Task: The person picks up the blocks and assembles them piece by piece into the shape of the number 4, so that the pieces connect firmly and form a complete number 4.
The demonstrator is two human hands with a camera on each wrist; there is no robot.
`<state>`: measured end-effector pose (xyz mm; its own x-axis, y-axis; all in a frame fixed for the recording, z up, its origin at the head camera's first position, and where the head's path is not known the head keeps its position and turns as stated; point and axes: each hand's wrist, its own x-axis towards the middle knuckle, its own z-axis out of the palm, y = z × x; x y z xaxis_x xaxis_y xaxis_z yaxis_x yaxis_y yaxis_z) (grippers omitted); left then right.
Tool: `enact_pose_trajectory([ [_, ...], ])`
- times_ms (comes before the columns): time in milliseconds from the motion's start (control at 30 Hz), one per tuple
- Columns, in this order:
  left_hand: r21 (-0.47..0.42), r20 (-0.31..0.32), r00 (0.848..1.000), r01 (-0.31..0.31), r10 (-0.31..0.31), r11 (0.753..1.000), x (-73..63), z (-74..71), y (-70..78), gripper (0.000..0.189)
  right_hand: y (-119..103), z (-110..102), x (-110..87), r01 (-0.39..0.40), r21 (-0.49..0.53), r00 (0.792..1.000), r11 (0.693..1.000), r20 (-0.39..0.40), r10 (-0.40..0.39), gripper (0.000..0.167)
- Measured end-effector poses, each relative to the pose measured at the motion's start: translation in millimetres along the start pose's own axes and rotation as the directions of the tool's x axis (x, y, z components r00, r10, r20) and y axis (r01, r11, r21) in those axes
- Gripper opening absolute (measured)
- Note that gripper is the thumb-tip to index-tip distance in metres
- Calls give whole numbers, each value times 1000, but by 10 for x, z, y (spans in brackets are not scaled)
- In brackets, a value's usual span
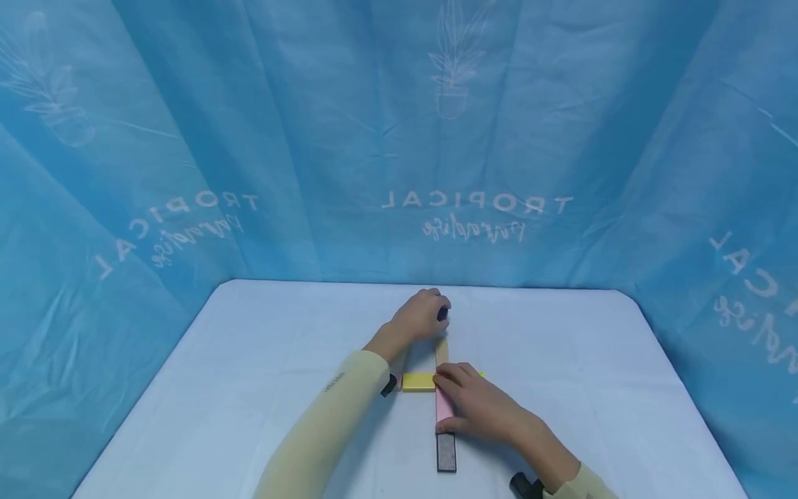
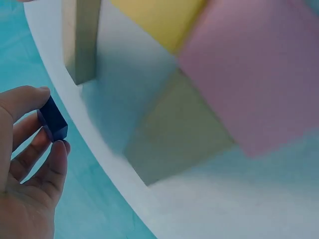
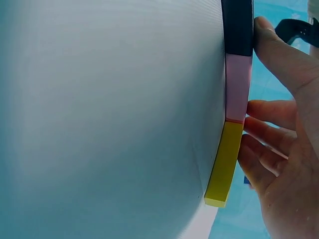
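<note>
My left hand point(image 1: 422, 315) pinches a small dark blue block point(image 2: 53, 118) between thumb and fingertips, above the far end of the laid-out blocks. With fingers spread, my right hand point(image 1: 483, 407) rests on a row of blocks. Its fingertips lie on the pink block point(image 1: 444, 412) and at the yellow block point(image 3: 224, 164); its thumb is by the dark grey block point(image 1: 446, 454) at the near end. The yellow block runs crosswise, and a wooden block point(image 1: 441, 351) extends beyond it toward the left hand.
Another pale wooden block point(image 2: 179, 134) and a pink one point(image 2: 259, 74) lie close under the left wrist, blurred in that view. Everything lies on a white table point(image 1: 548, 346) with a blue printed curtain point(image 1: 349, 138) around its back and sides.
</note>
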<state>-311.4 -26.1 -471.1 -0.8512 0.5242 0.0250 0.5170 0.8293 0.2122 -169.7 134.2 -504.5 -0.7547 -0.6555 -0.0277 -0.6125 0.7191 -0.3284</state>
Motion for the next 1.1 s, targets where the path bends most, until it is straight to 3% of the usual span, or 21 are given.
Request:
enact_pose_trajectory([
  [200, -20, -9, 999, 48, -48, 999, -96, -74, -130, 34, -13, -43, 6, 6, -6, 1000, 1000, -2, -6, 83],
  [467, -119, 63, 990, 137, -130, 983, -213, -113, -291, 35, -31, -19, -2, 1, 22, 1000, 1000, 6, -1, 83],
  [733, -142, 80, 985, 161, -151, 977, -292, -149, -369, 36, -23, 3, 14, -30, -1, 999, 1000, 16, 30, 87],
  [1100, -154, 115, 979, 185, -168, 971, -359, -74, -432, 35, -31, -16, -7, -35, -9, 999, 999, 12, 35, 85],
])
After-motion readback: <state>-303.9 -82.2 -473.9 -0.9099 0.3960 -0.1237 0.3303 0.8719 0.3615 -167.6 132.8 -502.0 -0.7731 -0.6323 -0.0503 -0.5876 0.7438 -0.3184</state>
